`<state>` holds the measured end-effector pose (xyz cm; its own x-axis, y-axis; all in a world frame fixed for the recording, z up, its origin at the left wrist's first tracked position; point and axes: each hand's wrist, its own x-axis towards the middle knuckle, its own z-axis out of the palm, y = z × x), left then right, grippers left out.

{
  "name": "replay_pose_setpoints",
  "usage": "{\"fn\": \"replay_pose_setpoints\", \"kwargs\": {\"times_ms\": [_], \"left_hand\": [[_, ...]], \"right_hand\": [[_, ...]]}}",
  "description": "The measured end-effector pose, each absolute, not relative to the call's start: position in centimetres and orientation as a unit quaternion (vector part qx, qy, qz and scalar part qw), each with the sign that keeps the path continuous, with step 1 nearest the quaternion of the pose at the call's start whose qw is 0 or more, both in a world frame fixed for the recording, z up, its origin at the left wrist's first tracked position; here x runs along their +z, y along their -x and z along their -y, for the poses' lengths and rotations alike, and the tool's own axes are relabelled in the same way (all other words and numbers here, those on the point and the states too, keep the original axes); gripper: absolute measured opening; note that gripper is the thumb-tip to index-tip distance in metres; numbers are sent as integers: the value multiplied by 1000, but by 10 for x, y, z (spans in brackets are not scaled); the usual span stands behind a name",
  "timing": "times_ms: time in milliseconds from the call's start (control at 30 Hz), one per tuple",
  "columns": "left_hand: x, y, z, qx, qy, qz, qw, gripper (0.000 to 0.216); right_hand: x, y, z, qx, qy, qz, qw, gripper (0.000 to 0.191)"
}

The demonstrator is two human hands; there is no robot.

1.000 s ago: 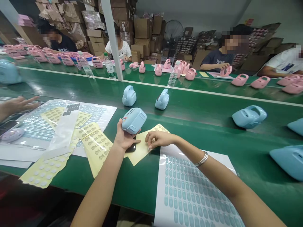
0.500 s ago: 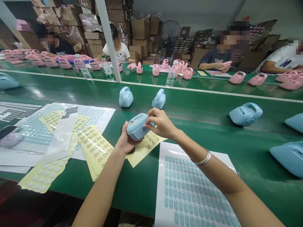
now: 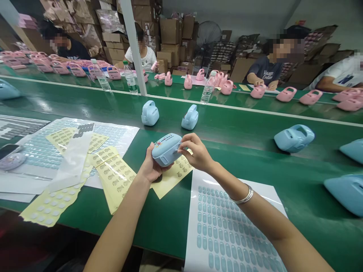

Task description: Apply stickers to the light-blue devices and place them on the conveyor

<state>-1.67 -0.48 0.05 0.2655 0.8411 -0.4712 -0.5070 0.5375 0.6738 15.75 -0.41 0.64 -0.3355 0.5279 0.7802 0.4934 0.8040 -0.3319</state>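
Note:
My left hand point(image 3: 150, 168) is wrapped round the near left side of a light-blue plastic casing point(image 3: 166, 149) with rounded corners. Dark lettering and a small colourful picture show on its top face. At the casing's right end, my right hand point(image 3: 195, 153) is closed in a pinch, with a tiny pale piece at the fingertips that is too small to name. Below my right forearm lies a white sheet point(image 3: 195, 238) bearing rows of glossy blue oval stickers. A yellow label sheet point(image 3: 161, 190) is partly hidden beneath the left hand and casing.
More blue casings with handles point(image 3: 150, 113) stand on the green belt point(image 3: 238, 128). At left lie yellow sticker sheets point(image 3: 116, 177), a white strip point(image 3: 70, 166) and a phone point(image 3: 10, 151). Beyond the divider are water bottles point(image 3: 208, 87), pink casings point(image 3: 227, 87) and several co-workers.
My right hand has drawn slightly right, away from the casing's end, and a tiny pale piece now shows at its fingertips. Across the belt, a co-worker has set down a pink casing.

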Motion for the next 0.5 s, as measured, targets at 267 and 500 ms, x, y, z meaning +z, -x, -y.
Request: {"fn": "replay_pose_setpoints", "kwargs": {"times_ms": [267,500], "left_hand": [[-2,20,2,433,-185,-421,775,51],[-2,22,2,432,-178,-416,781,52]], "right_hand": [[11,-158,13,25,301,838,454,10],[26,-162,12,45,322,830,453,7]]}}
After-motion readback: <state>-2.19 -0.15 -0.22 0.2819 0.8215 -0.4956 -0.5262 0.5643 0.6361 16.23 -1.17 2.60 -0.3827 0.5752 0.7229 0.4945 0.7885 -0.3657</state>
